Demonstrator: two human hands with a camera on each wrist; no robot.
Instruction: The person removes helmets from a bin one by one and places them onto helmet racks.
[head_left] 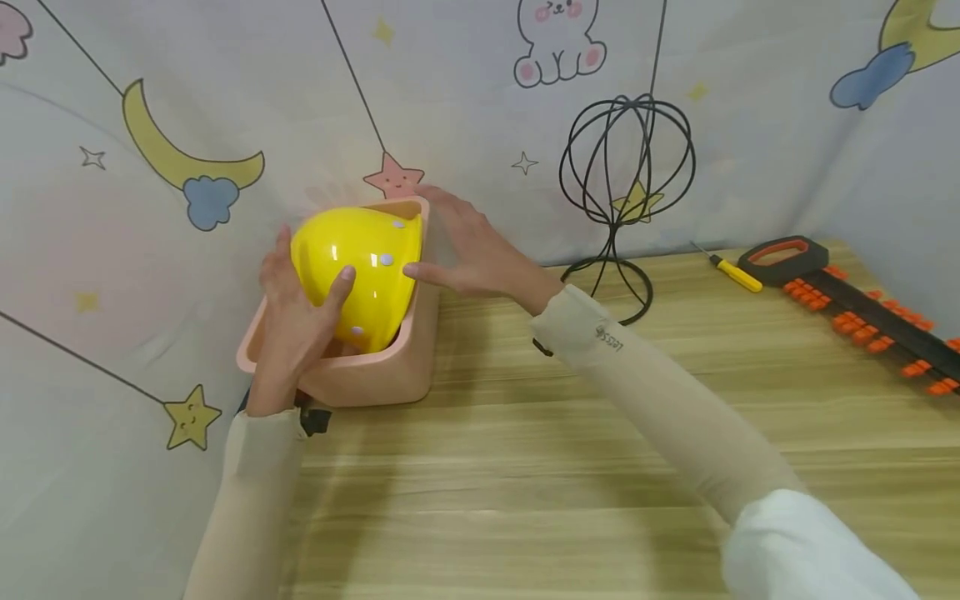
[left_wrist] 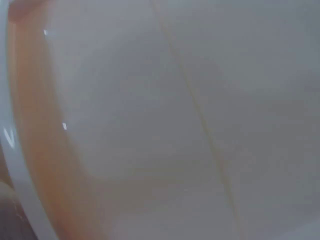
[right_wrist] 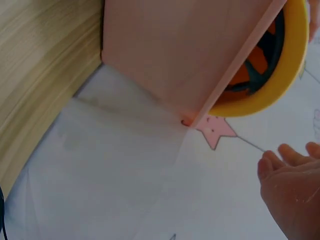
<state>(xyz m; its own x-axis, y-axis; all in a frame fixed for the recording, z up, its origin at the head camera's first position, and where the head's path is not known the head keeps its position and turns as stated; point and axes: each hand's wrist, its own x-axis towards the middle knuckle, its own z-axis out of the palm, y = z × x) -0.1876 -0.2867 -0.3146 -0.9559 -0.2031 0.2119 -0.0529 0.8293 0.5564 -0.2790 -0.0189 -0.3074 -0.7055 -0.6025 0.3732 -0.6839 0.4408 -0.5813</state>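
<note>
A yellow safety helmet (head_left: 352, 267) with pale round studs sits tilted in a pink bin (head_left: 375, 379), its dome rising above the rim. My left hand (head_left: 292, 312) rests against the dome's left side, thumb lying across its front and fingers spread. At the right, my right hand (head_left: 476, 254) has its fingers stretched past the bin's back corner, and its thumb is at the helmet's brim. Dark straps show inside the helmet (right_wrist: 297, 75) in the right wrist view, where my right hand (right_wrist: 295, 187) appears with fingers extended. The left wrist view is blurred.
On the wooden table (head_left: 495, 483), a black wire stand (head_left: 613, 225) is right of the bin. Farther right lie a yellow-handled screwdriver (head_left: 738, 273) and a black tool with orange teeth (head_left: 855, 312). A patterned cloth backdrop (head_left: 465, 75) borders the back and left.
</note>
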